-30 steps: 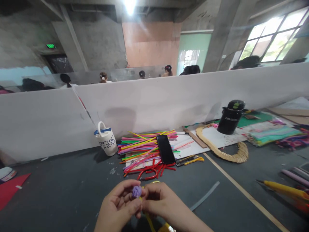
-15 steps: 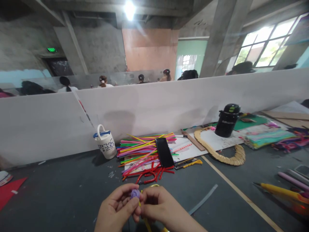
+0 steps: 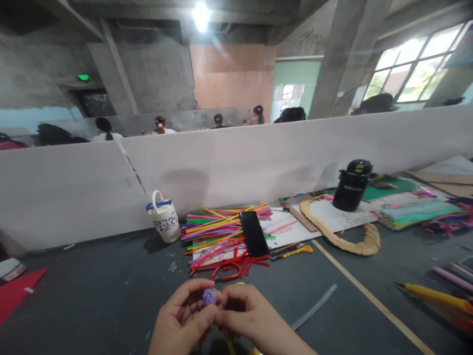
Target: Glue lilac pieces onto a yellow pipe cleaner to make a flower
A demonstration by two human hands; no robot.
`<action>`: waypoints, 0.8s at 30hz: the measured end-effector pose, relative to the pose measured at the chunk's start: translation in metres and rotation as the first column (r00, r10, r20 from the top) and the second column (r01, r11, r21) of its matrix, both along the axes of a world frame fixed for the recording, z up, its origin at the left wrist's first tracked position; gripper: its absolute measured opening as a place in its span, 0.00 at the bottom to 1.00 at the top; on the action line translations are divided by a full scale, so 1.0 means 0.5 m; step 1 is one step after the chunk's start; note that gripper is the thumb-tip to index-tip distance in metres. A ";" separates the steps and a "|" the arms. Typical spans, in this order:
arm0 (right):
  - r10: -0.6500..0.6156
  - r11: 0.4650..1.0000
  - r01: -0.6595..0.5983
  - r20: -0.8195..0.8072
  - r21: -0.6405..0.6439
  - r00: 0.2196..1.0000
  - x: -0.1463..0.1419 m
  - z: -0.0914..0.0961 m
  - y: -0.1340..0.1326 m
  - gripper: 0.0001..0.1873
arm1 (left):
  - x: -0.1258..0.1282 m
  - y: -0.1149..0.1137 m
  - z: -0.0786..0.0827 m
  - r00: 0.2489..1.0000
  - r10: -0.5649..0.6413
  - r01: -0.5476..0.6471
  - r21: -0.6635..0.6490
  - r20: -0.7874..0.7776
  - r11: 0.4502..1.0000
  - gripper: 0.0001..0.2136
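My left hand is closed around a small purple rolled bud, which shows between its thumb and fingers. My right hand meets it from the right, thumb and fingertips pinched together on a thin yellow strip. Below the hands, a length of this yellow strip hangs down. The fingertips of both hands touch or nearly touch, and they hide where strip and bud meet. Just beyond them lie red-handled pliers.
Many coloured pipe cleaners lie behind the hands under a black phone. A white cup stands left; a yellow cutter, tan curved piece and black bottle are right. A white partition bounds the table.
The view has shifted slightly, so things sit a little further right. Less of the yellow strip shows between the fingers; both hands keep their hold.
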State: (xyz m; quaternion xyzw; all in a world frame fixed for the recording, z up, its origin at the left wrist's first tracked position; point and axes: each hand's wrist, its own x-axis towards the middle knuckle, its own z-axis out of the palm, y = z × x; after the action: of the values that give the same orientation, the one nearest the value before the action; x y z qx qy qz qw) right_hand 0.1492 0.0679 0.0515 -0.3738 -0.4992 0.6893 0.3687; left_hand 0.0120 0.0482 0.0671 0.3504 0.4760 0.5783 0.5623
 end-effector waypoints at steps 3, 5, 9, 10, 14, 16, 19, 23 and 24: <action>-0.016 0.999 0.015 0.022 0.037 1.000 -0.001 -0.002 0.003 0.06 | -0.005 0.001 0.000 0.999 -0.034 0.034 0.017 -0.014 0.999 0.18; -0.025 0.998 0.022 0.045 0.067 0.999 -0.003 -0.005 0.005 0.05 | -0.007 0.003 -0.002 0.998 -0.025 0.027 0.043 -0.058 0.999 0.17; -0.051 0.988 0.037 0.091 0.148 0.995 -0.006 -0.011 0.005 0.06 | -0.010 0.009 -0.008 0.990 0.016 0.009 0.175 -0.139 0.985 0.13; -0.066 0.983 0.047 0.102 0.175 0.993 -0.006 -0.011 0.004 0.06 | -0.010 0.010 -0.009 0.988 0.013 0.018 0.202 -0.151 0.979 0.12; -0.141 0.949 0.086 0.166 0.303 0.976 -0.001 -0.001 -0.003 0.05 | -0.007 0.008 -0.009 0.990 -0.029 0.055 0.187 -0.140 0.981 0.11; -0.187 0.919 0.099 0.200 0.382 0.962 0.003 0.006 -0.007 0.03 | -0.005 0.006 -0.006 0.992 -0.035 0.054 0.166 -0.121 0.985 0.11; -0.229 0.872 0.089 0.241 0.481 0.943 0.009 0.011 -0.011 0.03 | -0.006 0.003 -0.003 0.991 -0.043 0.063 0.159 -0.129 0.985 0.11; -0.243 0.841 0.054 0.287 0.538 0.927 0.016 0.009 -0.011 0.05 | -0.014 0.003 -0.002 0.985 -0.098 0.120 0.160 -0.139 0.980 0.12; -0.242 0.838 0.046 0.295 0.543 0.924 0.017 0.009 -0.010 0.06 | -0.016 0.003 -0.002 0.983 -0.114 0.136 0.160 -0.141 0.978 0.12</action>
State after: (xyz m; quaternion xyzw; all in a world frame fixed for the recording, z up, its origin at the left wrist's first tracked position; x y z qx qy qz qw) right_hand 0.1577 0.0627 0.0558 -0.4127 -0.6963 0.4174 0.4131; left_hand 0.0040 0.0497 0.0662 0.4635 0.4381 0.5556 0.5334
